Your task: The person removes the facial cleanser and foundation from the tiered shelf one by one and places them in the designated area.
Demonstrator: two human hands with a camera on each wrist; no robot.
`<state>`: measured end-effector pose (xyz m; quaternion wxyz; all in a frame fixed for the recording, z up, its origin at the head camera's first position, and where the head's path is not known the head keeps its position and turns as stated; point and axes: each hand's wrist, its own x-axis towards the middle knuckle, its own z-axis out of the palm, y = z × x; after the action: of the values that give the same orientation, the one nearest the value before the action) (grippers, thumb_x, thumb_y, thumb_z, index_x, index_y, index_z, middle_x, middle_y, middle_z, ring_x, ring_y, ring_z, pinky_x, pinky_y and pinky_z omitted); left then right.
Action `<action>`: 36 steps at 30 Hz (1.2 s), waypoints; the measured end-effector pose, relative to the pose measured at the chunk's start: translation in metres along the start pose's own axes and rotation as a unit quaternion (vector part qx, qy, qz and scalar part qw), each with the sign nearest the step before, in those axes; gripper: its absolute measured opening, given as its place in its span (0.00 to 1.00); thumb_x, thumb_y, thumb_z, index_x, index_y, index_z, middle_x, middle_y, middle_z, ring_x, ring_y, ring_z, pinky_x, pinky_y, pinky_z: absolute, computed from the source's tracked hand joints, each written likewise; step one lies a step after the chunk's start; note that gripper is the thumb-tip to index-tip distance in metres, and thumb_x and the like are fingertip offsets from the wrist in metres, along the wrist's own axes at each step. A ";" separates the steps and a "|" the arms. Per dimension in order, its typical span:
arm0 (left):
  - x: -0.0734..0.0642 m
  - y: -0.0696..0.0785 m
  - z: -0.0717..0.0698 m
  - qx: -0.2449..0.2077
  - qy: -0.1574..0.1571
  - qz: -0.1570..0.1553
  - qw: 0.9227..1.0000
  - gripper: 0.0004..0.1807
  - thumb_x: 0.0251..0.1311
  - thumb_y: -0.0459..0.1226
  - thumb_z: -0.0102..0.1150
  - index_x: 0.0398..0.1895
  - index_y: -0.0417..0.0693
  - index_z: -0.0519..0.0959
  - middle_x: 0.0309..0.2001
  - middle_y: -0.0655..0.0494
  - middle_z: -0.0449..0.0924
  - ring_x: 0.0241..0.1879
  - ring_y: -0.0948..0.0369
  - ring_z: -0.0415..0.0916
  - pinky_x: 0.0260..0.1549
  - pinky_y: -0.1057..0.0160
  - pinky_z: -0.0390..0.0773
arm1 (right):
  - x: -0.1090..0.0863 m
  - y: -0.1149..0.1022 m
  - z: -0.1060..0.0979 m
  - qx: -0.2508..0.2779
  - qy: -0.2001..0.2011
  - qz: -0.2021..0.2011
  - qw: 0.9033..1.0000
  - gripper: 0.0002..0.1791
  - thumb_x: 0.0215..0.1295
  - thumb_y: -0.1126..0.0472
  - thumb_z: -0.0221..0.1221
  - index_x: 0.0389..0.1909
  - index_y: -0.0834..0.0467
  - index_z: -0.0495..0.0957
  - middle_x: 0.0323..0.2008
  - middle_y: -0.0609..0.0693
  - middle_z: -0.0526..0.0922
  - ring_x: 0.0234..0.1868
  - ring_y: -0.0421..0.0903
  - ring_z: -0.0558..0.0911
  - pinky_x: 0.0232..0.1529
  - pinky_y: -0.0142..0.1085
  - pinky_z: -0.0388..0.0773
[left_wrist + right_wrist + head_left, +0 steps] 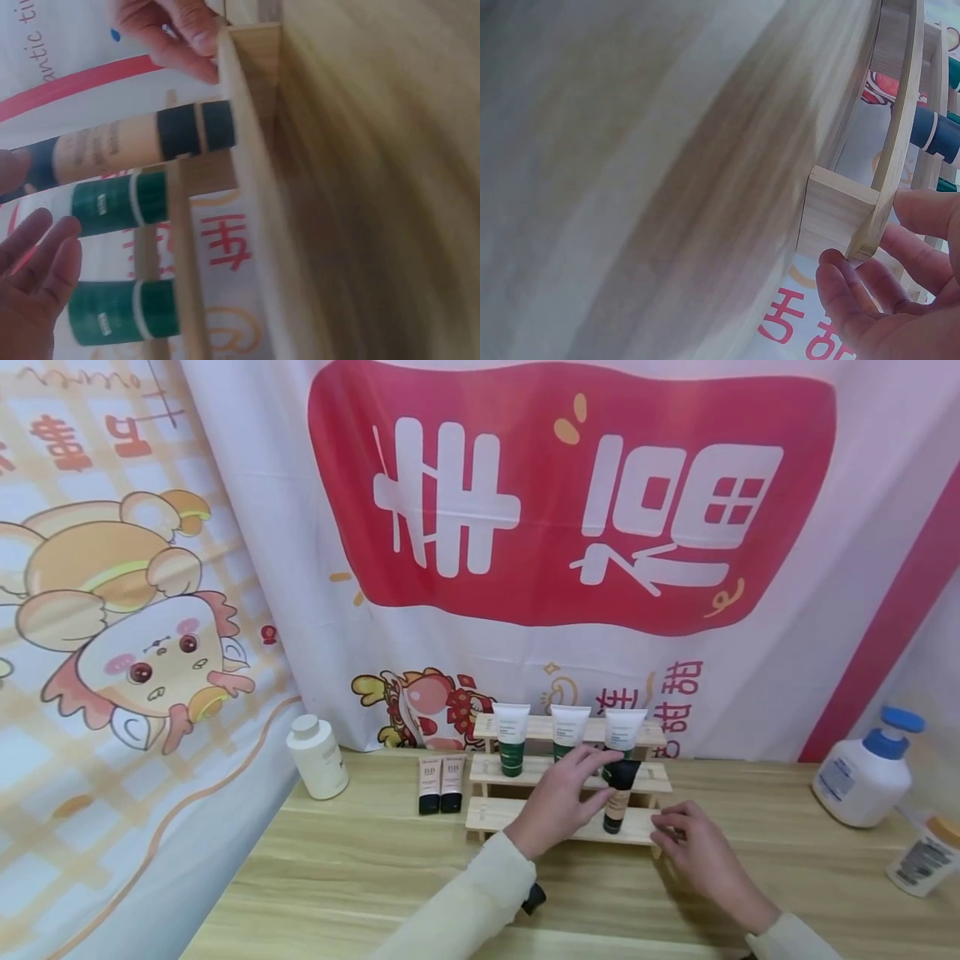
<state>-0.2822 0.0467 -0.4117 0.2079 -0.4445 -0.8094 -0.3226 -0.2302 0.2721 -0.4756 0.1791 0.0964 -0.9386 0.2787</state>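
Observation:
My left hand (558,802) pinches the upper end of a beige-and-black cosmetic tube (617,802). In the left wrist view this tube (112,146) has its dark lower end right at the bottom step's board. The three-step wooden rack (517,812) carries white-and-green tubes (512,739) on the middle step, one partly hidden behind my left hand. At the rack's right end, my right hand (693,847) grips the tip of the bottom board. The right wrist view shows the fingers (847,289) curled about that board end (870,236), thumb on the other side.
Two pink-and-black BB tubes (441,785) lie left of the rack, near a white bottle (318,757). A blue-topped pump bottle (862,777) and an orange-capped bottle (926,856) stand at the right. A small black object (533,899) shows beside the left sleeve. A printed curtain (525,647) hangs behind.

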 end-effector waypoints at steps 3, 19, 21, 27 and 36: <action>-0.001 0.001 0.007 -0.018 0.009 -0.014 1.000 0.27 0.62 0.39 0.60 0.65 0.56 0.66 0.48 0.61 0.74 0.44 0.67 0.73 0.41 0.79 0.69 | 0.000 -0.001 0.000 0.000 0.002 -0.001 1.000 0.12 0.52 0.69 0.68 0.38 0.67 0.83 0.39 0.56 0.76 0.37 0.49 0.78 0.37 0.41 0.79; -0.018 -0.001 -0.017 -0.065 0.079 -0.010 0.995 0.24 0.62 0.32 0.59 0.61 0.53 0.69 0.39 0.60 0.75 0.37 0.71 0.72 0.37 0.79 0.72 | 0.001 -0.005 0.002 0.005 -0.008 0.006 1.000 0.12 0.52 0.68 0.68 0.39 0.66 0.82 0.40 0.57 0.76 0.38 0.51 0.78 0.38 0.42 0.79; -0.022 -0.002 -0.027 -0.076 0.086 -0.010 0.993 0.24 0.62 0.32 0.59 0.61 0.54 0.69 0.39 0.60 0.76 0.38 0.70 0.72 0.37 0.77 0.74 | 0.000 -0.005 0.002 0.002 -0.011 0.009 1.000 0.12 0.53 0.68 0.67 0.39 0.66 0.82 0.40 0.57 0.75 0.39 0.51 0.78 0.38 0.43 0.79; -0.032 -0.016 -0.051 -0.073 0.113 -0.009 0.991 0.24 0.61 0.31 0.59 0.61 0.50 0.70 0.38 0.58 0.77 0.36 0.68 0.75 0.33 0.69 0.78 | -0.002 -0.002 0.000 0.003 -0.001 -0.003 1.000 0.11 0.53 0.69 0.67 0.38 0.66 0.82 0.40 0.57 0.76 0.38 0.52 0.79 0.38 0.43 0.79; -0.051 -0.044 -0.095 -0.038 0.109 -0.072 0.991 0.26 0.60 0.30 0.60 0.60 0.55 0.70 0.38 0.58 0.78 0.35 0.67 0.75 0.32 0.68 0.78 | -0.002 -0.002 -0.001 0.002 -0.001 0.000 1.000 0.12 0.52 0.68 0.67 0.38 0.66 0.82 0.40 0.58 0.76 0.38 0.51 0.79 0.37 0.42 0.79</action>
<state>-0.2890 -0.0677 -0.3912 0.2541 -0.3547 -0.7989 -0.4139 -0.2271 0.2710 -0.4747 0.1775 0.0968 -0.9384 0.2803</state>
